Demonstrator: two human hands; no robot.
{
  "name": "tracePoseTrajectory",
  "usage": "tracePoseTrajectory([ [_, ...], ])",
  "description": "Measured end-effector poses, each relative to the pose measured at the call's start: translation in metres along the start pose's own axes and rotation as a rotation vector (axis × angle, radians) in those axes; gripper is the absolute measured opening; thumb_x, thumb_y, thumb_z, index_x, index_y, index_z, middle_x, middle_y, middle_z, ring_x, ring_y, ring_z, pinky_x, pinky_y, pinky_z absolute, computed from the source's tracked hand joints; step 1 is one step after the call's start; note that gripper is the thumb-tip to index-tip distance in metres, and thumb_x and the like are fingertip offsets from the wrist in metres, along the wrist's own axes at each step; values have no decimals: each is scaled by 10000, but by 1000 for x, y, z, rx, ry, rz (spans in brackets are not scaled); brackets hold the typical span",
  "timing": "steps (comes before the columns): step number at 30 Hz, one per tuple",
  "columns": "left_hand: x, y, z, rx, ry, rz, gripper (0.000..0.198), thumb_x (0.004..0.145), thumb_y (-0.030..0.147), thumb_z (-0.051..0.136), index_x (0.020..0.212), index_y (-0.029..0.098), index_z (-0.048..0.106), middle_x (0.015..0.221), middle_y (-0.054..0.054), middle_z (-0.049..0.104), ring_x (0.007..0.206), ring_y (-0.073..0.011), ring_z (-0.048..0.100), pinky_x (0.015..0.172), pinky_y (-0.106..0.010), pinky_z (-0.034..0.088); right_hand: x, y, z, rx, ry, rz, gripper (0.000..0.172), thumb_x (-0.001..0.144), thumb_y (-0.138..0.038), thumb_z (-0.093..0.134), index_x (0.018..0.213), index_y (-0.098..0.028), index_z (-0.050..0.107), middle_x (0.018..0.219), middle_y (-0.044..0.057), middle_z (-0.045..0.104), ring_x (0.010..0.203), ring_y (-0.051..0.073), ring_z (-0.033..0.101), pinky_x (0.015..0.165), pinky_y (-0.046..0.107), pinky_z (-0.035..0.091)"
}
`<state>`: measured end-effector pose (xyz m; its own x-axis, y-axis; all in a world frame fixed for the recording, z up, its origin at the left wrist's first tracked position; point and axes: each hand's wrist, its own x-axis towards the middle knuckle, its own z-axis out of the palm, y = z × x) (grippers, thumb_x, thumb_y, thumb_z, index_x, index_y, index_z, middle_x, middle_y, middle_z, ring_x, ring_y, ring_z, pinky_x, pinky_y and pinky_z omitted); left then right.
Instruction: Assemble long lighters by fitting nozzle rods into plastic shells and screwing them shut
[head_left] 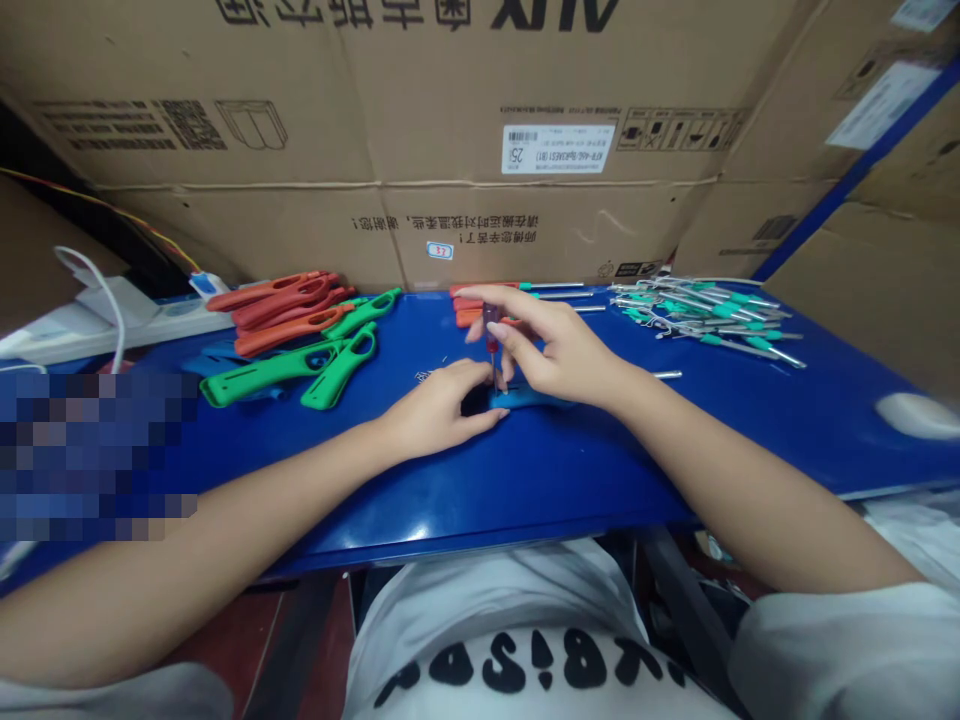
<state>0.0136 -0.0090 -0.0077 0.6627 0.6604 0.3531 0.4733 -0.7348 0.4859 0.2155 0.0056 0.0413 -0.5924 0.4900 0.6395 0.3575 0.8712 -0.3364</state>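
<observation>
My right hand [559,345] grips a screwdriver [491,330] with a dark red handle. The screwdriver stands upright, its tip down at a blue lighter handle [529,397] that lies flat on the table. Around the left end of this handle, my left hand [442,405] is closed, thumb and fingers holding it beside the screwdriver shaft. A metal tube [667,375] reaches out to the right from behind my right wrist. My fingers partly hide the blue handle, and the screw under the tip cannot be made out.
Orange-red handles [281,300] and green handles [270,372] are piled at left. Behind my hands lie orange handles with metal tubes [555,287]. Several metal rods with green parts [712,310] are heaped at right. A cardboard box [450,120] walls off the back of the blue table [360,490].
</observation>
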Motion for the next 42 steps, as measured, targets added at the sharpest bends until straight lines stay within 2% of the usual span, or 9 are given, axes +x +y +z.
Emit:
tracePoseTrajectory([
  [4,-1,0,1,11,-9,30,232,935,285,651,1144,189,625,1142,-58,721,1051,-218,680,965,-355,522,-1,2,-1,-173,68,-4,307,1007,-343,540,1247,-180,643,1135,81,751,930,186,723,840,301,557],
  [7,-1,-1,2,2,-7,46,243,939,277,649,1161,180,630,1147,-57,724,1061,-210,681,979,-341,520,0,1,-1,-203,99,-27,317,1019,-355,516,1243,-183,659,1187,98,742,1000,207,712,879,329,554],
  [11,0,-2,1,-4,-2,48,248,933,292,661,1152,179,633,1138,-60,724,1051,-212,683,970,-342,526,1,1,-1,1,53,-14,380,1060,-281,379,1381,-198,565,1208,76,722,804,139,702,809,314,570],
  [17,0,0,-1,-11,-33,39,246,939,288,639,1168,200,625,1168,-54,716,1101,-225,666,999,-375,511,0,5,-4,-185,125,-60,282,971,-411,615,1094,-169,695,1032,83,750,855,186,700,793,306,545],
  [23,1,1,-1,4,-20,14,220,927,305,655,1117,197,634,1111,-60,723,1028,-230,675,947,-376,529,0,1,-3,55,-21,20,414,1066,-289,371,1451,-205,500,1148,55,733,661,97,665,707,260,563],
  [29,1,2,-2,11,-39,24,229,937,300,639,1142,199,620,1140,-62,710,1053,-228,663,958,-371,520,-1,1,-5,-162,91,-37,282,972,-386,614,1133,-181,719,1066,79,769,847,174,706,815,295,549],
  [35,1,2,-1,24,-24,21,258,929,287,652,1164,186,620,1144,-74,717,1047,-231,671,954,-367,523,1,-2,-5,66,34,11,380,1055,-325,419,1355,-188,610,1082,55,759,660,108,658,706,276,555],
  [40,1,3,-1,13,-32,23,315,936,293,647,1230,186,613,1228,-78,707,1128,-240,656,1009,-385,508,3,1,-7,-91,138,-34,266,962,-416,628,973,-168,724,894,59,751,726,148,659,699,274,519],
  [42,1,2,-1,14,-34,26,304,941,299,638,1223,188,614,1220,-80,707,1122,-241,656,1003,-387,511,3,1,-7,-160,131,-61,275,977,-418,601,980,-171,720,927,74,752,778,166,665,746,292,517],
])
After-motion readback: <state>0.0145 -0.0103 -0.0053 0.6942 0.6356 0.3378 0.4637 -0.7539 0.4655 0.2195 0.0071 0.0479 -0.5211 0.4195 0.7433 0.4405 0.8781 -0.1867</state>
